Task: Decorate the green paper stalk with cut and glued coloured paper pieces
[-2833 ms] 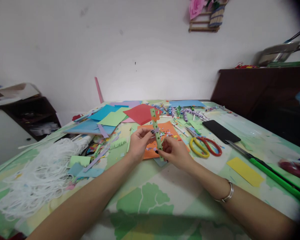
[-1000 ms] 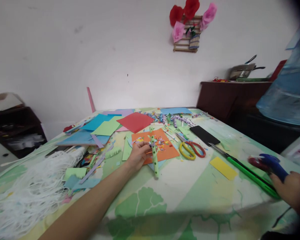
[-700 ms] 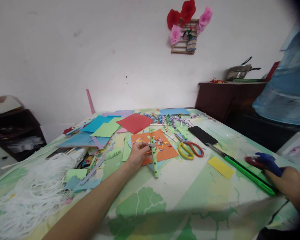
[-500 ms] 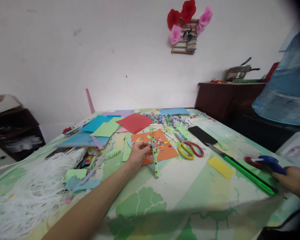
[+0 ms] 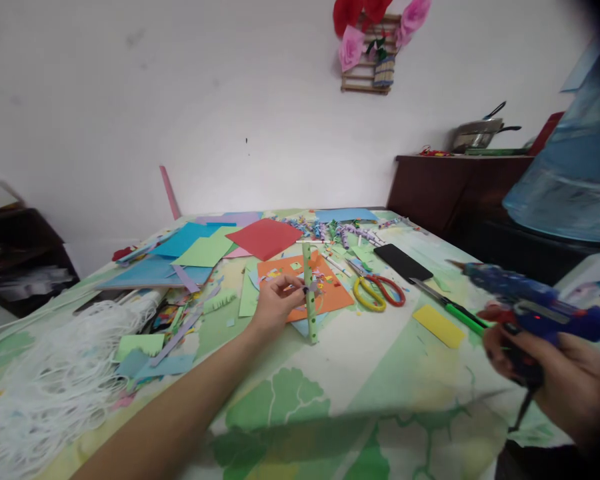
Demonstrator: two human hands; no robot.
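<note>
My left hand (image 5: 280,301) pinches a green paper strip with dark dots (image 5: 309,293), held lengthwise away from me over the table. Beneath it lies an orange sheet (image 5: 340,293) strewn with small coloured paper scraps. On the right, my right hand (image 5: 555,373) is wrapped round the handle of a blue glue gun (image 5: 545,307), its nozzle pointing left and away from me. A green utility knife (image 5: 463,317) lies partly hidden behind that hand. Scissors (image 5: 370,300) with yellow and red handles rest between the two hands, near a yellow paper piece (image 5: 439,325).
White string (image 5: 75,373) is heaped at the left beside paper offcuts. Coloured sheets (image 5: 265,238) and curled paper pieces lie toward the back. A black phone (image 5: 403,263) sits right of the scissors. A large water bottle (image 5: 565,180) stands beyond the table's right side.
My right hand has brought the glue gun up and left, over the knife's handle end. My left hand still holds the dotted strip in nearly the same place. The view has tilted slightly downward.
</note>
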